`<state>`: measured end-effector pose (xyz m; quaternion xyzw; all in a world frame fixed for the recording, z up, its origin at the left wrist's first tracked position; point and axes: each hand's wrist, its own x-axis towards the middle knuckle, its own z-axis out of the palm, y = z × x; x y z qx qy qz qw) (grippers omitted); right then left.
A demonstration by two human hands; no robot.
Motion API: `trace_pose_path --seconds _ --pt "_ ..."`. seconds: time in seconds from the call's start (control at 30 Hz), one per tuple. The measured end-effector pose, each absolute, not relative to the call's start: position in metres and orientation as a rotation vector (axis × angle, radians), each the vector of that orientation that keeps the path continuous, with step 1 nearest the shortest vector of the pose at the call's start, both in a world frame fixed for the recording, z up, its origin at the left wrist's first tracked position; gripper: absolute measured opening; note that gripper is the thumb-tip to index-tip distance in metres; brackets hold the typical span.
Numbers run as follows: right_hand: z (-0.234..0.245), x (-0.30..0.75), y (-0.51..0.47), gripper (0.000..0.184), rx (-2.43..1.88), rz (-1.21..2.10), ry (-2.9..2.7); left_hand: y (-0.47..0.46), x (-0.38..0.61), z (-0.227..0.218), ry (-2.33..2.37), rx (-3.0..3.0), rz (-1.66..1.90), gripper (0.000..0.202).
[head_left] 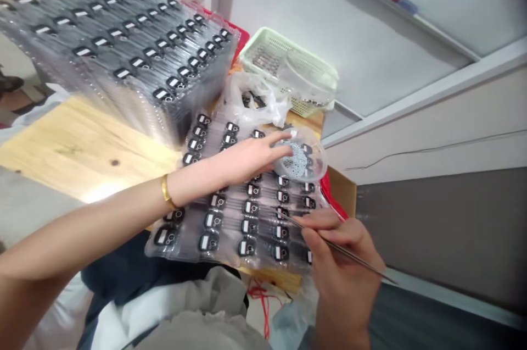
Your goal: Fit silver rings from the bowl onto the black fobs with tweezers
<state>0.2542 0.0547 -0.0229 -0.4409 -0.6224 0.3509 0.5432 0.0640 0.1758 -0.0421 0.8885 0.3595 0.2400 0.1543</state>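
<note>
The left hand (247,160), fingers apart, rests on a round clear plastic dish (298,159) of tiny grey parts atop a clear blister tray of black components (251,226). The right hand (341,262) pinches slim steel tweezers (362,263); one careless nudge could tip the dish and scatter the parts.

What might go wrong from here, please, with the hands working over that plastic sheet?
The clear dish of small parts under the left hand sits on uneven blister pockets, so it could tip and spill. The metal tweezers in the right hand point down at the blister sheet, so they might scratch or pierce it.
</note>
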Motion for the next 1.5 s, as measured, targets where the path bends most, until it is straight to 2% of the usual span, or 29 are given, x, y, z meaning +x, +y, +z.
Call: trace_pose_path --seconds 0.07,0.1,0.23,0.37,0.6,0.77,0.93,1.5 --pt "-0.024 0.240 0.061 0.023 -1.045 0.884 -1.500 0.169 0.044 -0.040 1.099 2.480 0.823 0.047" --pt "-0.025 0.234 0.063 0.023 -1.042 0.913 -1.508 0.165 0.031 -0.039 1.169 2.447 0.892 0.047" --pt "-0.034 0.212 0.072 0.021 -1.068 1.010 -1.542 0.139 -0.027 -0.038 1.471 2.334 1.018 0.030" --pt "-0.045 0.197 0.076 0.018 -1.118 1.022 -1.530 0.107 -0.060 -0.051 1.584 2.206 0.989 0.023" --pt "-0.062 0.187 0.079 0.012 -1.227 0.953 -1.580 0.083 -0.048 -0.066 1.431 2.332 0.878 0.024" --pt "-0.067 0.184 0.082 0.009 -1.230 0.869 -1.726 0.088 -0.031 -0.066 1.211 2.544 0.643 0.030" --pt "-0.067 0.184 0.084 0.010 -1.227 0.841 -1.806 0.091 -0.025 -0.066 1.201 2.628 0.436 0.030" --pt "-0.071 0.188 0.082 0.006 -1.271 0.871 -1.844 0.089 -0.023 -0.067 1.218 2.785 0.404 0.029"
